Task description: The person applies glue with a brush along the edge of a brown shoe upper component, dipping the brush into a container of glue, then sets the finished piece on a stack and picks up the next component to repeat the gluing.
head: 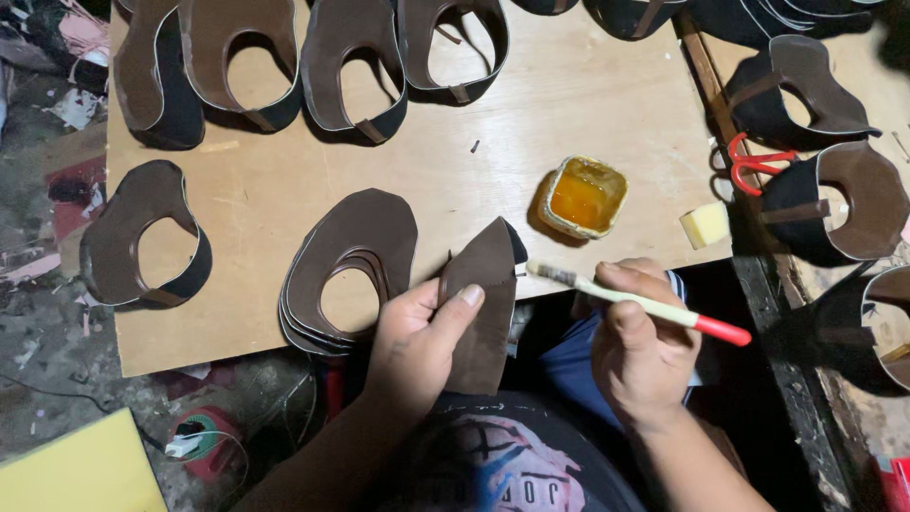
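My left hand point(417, 337) has its fingers clamped on a brown leather piece point(483, 303) at the surface's point(531, 104) near edge. My right hand point(640, 346) grips a brush point(635, 301), bristles beside the piece, glue tub point(582, 196) beyond.

Bright centre, dark edges, mostly sharp

Light falls from above onto the pale wooden counter point(569, 104), which shows evenly lit and slightly washed near its middle. The floor point(47, 313) on the left and the gap beneath the counter's near edge sink into deep shadow. The brown leather cut-outs point(351, 256) throw soft, short shadows. A small glare sits on the amber glue in the square tub point(582, 196). The brush point(635, 301) and both hands look crisp; the upper right corner is slightly smeared and dim. Lines bow faintly toward the frame edges.
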Available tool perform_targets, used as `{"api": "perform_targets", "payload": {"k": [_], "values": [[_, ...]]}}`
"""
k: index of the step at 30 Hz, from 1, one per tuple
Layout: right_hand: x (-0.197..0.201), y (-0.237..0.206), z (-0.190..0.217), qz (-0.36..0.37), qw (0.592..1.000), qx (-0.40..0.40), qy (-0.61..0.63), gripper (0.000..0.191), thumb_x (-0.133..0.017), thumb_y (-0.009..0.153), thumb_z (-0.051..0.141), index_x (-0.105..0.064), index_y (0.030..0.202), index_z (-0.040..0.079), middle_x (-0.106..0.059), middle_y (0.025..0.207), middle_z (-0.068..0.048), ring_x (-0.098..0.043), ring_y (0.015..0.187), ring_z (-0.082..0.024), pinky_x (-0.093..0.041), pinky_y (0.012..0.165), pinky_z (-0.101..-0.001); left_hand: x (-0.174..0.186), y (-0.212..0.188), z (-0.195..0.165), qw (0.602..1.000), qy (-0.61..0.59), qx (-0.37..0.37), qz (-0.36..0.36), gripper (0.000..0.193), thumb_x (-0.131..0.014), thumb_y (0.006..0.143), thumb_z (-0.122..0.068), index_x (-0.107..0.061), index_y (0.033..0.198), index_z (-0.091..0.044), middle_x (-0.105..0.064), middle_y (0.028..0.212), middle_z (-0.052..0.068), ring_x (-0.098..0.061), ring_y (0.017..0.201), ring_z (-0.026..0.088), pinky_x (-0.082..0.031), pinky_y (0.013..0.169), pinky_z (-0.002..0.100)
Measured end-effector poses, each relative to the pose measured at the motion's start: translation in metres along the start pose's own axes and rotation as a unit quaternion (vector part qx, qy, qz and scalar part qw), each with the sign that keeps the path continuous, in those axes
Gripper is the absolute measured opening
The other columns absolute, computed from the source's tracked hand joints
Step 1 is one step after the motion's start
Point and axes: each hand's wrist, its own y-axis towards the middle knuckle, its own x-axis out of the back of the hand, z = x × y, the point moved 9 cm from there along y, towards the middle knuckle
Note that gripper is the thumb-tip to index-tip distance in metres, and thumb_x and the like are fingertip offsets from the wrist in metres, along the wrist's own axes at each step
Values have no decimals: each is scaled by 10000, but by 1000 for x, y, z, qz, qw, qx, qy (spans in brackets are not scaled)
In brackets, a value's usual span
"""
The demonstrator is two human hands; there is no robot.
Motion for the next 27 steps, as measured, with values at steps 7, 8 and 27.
{"api": "perform_targets", "payload": {"k": [7,8,27], "values": [[-12,-1,2,55,998,-11,-23,231,-610,1109,135,-638,1252,-45,-662,1199,-224,-707,980,-290,-612,924,-427,9,2,0,992,115,-35,-43,236,-623,1022,-161,-741,1048,43,-681,878,10,-563,788,55,-483,714,246],[-12,-2,0,51,997,-20,-48,211,-606,1109,114,-633,1237,-51,-662,1199,-228,-702,970,-286,-609,944,-435,7,2,0,994,99,-37,-37,233,-615,1011,-158,-737,1054,35,-703,897,9,-588,802,51,-498,732,241],[-30,1,16,151,960,26,-233,124,-599,1007,-5,-617,1128,-28,-678,1134,-179,-685,1055,-235,-563,961,-333,2,0,-15,984,151,-89,-16,207,-588,1005,-117,-716,1098,17,-716,933,-12,-593,839,34,-503,755,221]]}}
